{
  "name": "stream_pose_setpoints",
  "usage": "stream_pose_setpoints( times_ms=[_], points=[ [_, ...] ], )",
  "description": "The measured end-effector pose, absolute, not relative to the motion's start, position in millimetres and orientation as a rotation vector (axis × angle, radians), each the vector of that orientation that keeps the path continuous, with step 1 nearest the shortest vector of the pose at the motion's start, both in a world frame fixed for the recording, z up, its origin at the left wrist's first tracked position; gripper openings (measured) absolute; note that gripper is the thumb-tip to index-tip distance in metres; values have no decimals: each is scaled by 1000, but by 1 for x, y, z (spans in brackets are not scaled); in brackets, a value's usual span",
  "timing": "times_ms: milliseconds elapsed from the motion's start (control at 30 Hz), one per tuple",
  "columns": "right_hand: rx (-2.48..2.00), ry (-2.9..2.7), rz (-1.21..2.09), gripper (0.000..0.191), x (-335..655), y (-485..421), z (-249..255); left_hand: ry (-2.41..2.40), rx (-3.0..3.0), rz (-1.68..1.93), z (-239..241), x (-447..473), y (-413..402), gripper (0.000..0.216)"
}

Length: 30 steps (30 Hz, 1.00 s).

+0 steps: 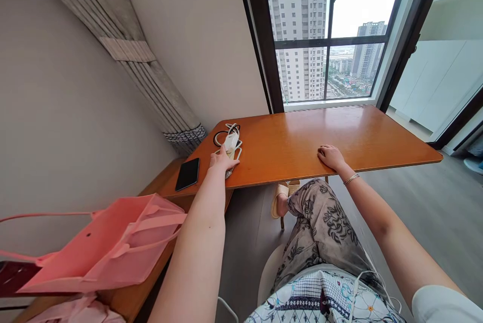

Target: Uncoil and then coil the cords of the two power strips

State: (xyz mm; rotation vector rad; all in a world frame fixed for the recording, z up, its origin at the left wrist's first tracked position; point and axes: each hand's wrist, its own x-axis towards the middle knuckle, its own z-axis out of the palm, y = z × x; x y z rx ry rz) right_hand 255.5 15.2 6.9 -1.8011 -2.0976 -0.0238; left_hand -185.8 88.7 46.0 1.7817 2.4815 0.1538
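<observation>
My left hand (223,160) reaches to the left part of the wooden table, its thumb and fingers around a bundle of cables (238,145) with a white plug-like block (231,141). White and black cords loop about the block, and part of the bundle is hidden under my hand. Just left of that hand lies a flat black tablet or phone (187,174). Palm down on the tabletop near its front edge, my right hand (331,156) rests with loosely bent fingers and holds nothing visible. A thin bracelet (351,178) circles the right wrist.
The brown table (287,137) stretches beneath a window (328,41). On a lower wooden surface at left stands an open pink bag (113,247). A tied grey curtain (151,81) hangs behind the table's left end. My legs (320,227) are below the front edge.
</observation>
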Motion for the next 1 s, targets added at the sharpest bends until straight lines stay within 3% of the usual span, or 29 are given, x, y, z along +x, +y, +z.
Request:
stream_pose_setpoints(
  times_ms=[567, 1000],
  points=[
    [-1792, -2098, -31, 29, 256, 16, 6, 2349, 1925, 587, 29, -144, 90, 79],
    [-1800, -2114, -27, 31, 254, 15, 6, 1934, 2035, 740, 28, -84, 81, 82]
  ],
)
